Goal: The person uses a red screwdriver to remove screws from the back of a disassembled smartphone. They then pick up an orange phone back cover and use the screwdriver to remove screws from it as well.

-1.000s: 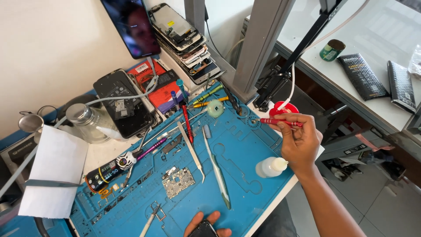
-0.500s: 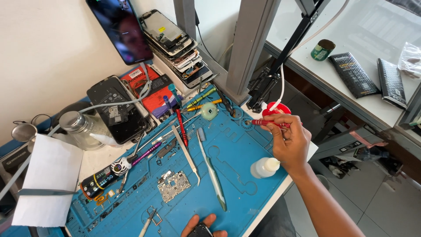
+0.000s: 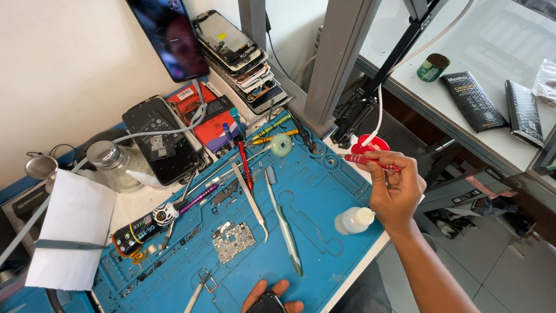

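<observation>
The right hand (image 3: 397, 194) held a red screwdriver (image 3: 370, 162) pinched in a narrow grip, its long axis lying level and pointing left over the blue mat's (image 3: 324, 197) right edge, while the left hand (image 3: 272, 297), low at the table's near edge, cupped a dark phone (image 3: 270, 302).

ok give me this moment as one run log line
right hand: holds red screwdriver above mat edge | left hand: holds dark phone | white bottle on blue mat
</observation>
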